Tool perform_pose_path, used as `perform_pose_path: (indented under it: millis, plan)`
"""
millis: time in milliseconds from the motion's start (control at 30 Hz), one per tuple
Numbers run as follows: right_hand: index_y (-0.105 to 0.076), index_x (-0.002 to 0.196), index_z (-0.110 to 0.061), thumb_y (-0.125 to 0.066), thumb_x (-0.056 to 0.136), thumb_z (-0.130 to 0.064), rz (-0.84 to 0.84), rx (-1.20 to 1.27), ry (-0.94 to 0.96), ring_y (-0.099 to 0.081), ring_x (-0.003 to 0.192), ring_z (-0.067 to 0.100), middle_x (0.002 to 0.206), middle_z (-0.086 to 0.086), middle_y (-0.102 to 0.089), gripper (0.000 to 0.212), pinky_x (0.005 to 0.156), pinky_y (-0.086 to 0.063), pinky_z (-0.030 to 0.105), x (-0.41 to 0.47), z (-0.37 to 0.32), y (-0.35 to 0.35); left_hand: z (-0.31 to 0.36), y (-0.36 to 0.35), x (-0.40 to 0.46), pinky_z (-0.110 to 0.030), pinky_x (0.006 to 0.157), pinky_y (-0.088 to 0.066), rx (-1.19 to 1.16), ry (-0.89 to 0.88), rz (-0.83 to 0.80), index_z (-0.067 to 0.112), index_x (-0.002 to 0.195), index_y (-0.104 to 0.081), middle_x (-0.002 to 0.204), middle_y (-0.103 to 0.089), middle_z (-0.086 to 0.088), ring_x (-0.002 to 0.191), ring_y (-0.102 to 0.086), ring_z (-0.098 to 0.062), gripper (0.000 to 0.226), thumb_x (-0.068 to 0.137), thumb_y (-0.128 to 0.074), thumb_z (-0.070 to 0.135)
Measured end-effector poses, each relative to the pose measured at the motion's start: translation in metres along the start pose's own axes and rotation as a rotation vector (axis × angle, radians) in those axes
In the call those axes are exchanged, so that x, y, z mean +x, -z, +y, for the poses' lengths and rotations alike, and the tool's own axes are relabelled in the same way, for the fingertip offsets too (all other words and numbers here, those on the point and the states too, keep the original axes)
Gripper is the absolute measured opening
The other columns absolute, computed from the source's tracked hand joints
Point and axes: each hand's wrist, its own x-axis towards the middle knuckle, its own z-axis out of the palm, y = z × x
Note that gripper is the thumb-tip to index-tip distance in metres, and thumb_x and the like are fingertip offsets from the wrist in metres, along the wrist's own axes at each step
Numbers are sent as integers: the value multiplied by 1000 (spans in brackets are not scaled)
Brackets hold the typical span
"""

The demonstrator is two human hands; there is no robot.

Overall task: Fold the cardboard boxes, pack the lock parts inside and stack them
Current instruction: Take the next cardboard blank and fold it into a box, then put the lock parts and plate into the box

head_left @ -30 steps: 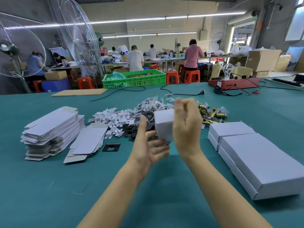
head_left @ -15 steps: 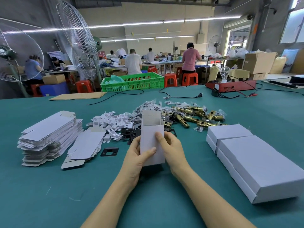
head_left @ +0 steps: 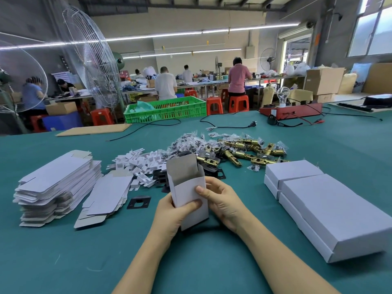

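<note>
Cardboard blanks (head_left: pixel 57 183), flat and white, sit stacked at the far left of the green table (head_left: pixel 212 268), with a smaller slipped pile (head_left: pixel 106 196) just beside them. A single black strike plate (head_left: pixel 139 202) lies apart from that pile, near the left hand. Behind it, white card inserts (head_left: pixel 137 164) are heaped loose, next to bagged screws (head_left: pixel 188 143) and the brass latch bolts (head_left: pixel 244 152) further right.

At centre, the box in hand (head_left: pixel 187 192) stands upright on the table, opened into a sleeve, top flap raised and its mouth facing away. The left hand (head_left: pixel 171 217) grips the lower left wall, thumb pressed across the front face. The right hand (head_left: pixel 222 204) holds the right wall, thumb pinching the front panel, fingers curled behind. Whether the bottom flaps are tucked cannot be told; the base is hidden.

Judgement: the step is squaring the sleeve before loading. Sound practice would be to keep both thumbs low so the walls stay parallel, confirm the bottom closure is seated, and hold the mouth open with the flap clear before any latch goes in. Pressure on the front face risks creasing the panel.

At right, finished closed boxes (head_left: pixel 331 206) lie in touching rows, ready to take the next one.
</note>
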Motion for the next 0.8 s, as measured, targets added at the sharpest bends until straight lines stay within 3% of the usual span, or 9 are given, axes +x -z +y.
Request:
perform_pose_path:
  millis: [100, 167, 300, 400, 467, 567, 667, 800]
  plan:
    - [-69, 101, -6, -71, 73, -20, 43, 45, -9, -69, 83, 17, 95, 10, -72, 32, 70, -56, 27, 1, -5, 2, 1, -2, 0, -19, 61, -54, 2, 12, 24, 17, 92, -73, 85, -77, 1, 77, -72, -11, 34, 64, -89, 9]
    - [-67, 101, -5, -68, 77, -22, 128, 64, -21, -65, 79, 19, 91, 11, -69, 29, 70, -54, 28, 5, -8, 6, 1, -3, 1, -21, 61, -53, 0, 25, 58, 17, 92, -72, 85, -77, 3, 78, -72, -12, 36, 62, -90, 14]
    - [-62, 94, -6, -62, 90, -6, 402, -42, -35, -64, 76, 21, 83, 11, -65, 4, 74, -53, 29, 14, -14, 25, -1, -4, 4, -23, 63, -55, 7, 46, 90, 19, 91, -70, 84, -76, 5, 80, -72, -14, 25, 72, -85, 11]
    - [-58, 103, -4, -61, 91, -4, 553, -113, -7, -64, 76, 20, 88, 11, -64, 12, 73, -56, 30, 27, -20, 42, -1, -3, 5, -27, 68, -56, 0, 52, 89, 20, 93, -70, 90, -76, 4, 84, -71, -15, 25, 74, -84, 13]
    - [-55, 112, -1, -59, 92, -6, 642, -259, 6, -60, 78, 19, 89, 9, -60, 21, 78, -54, 34, 42, -23, 51, -1, -3, 6, -28, 70, -56, -5, 52, 71, 22, 94, -70, 93, -75, 5, 86, -71, -15, 25, 75, -83, 14]
    - [-54, 117, -2, -59, 93, -17, 716, -670, -1, -58, 90, 25, 96, 8, -58, 29, 85, -50, 41, 68, -26, 61, -3, -3, 6, -30, 72, -58, -10, 55, 55, 22, 94, -69, 93, -76, 5, 87, -72, -15, 25, 75, -83, 14]
    - [-55, 117, -1, -57, 94, -26, 704, -1095, -64, -50, 92, 27, 109, 13, -57, 34, 75, -38, 31, 91, -29, 74, -4, -2, 8, -28, 73, -59, -6, 49, 46, 23, 92, -70, 89, -76, 7, 85, -72, -14, 24, 74, -84, 15]
    - [-51, 113, -2, -52, 97, -38, 678, -1325, -276, -47, 104, 33, 135, 22, -42, 39, 79, -37, 34, 107, -25, 85, -6, -1, 10, -32, 77, -59, -16, 54, 39, 24, 93, -71, 91, -76, 6, 87, -72, -14, 26, 73, -85, 17]
